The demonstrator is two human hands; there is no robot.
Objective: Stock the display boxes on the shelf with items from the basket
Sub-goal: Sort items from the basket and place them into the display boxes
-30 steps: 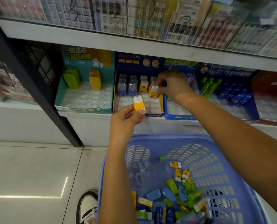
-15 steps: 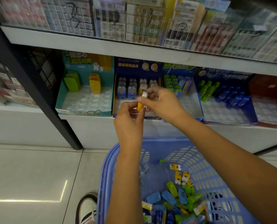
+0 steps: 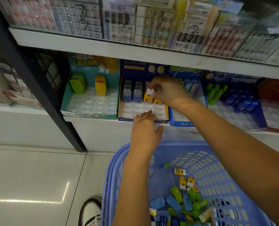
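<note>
My right hand (image 3: 167, 91) pinches a small yellow-and-white eraser (image 3: 149, 93) and holds it over the back rows of the dark blue display box (image 3: 127, 118), beside the blue and yellow items standing there. My left hand (image 3: 143, 129) hovers at the front edge of that box with its fingers loosely extended and nothing in it. The blue plastic basket (image 3: 119, 168) sits below my arms, holding several yellow, green and blue erasers (image 3: 184, 181).
A teal display box (image 3: 67, 111) with green and yellow items stands to the left. More blue boxes (image 3: 184, 123) with green and blue items stand to the right. A black shelf post (image 3: 42, 88) rises on the left. My shoe (image 3: 90, 211) rests on the tiled floor.
The yellow-and-white eraser passed from my left hand to my right hand, which carried it up and back into the dark blue box. My left hand let go and dropped to the box's front edge.
</note>
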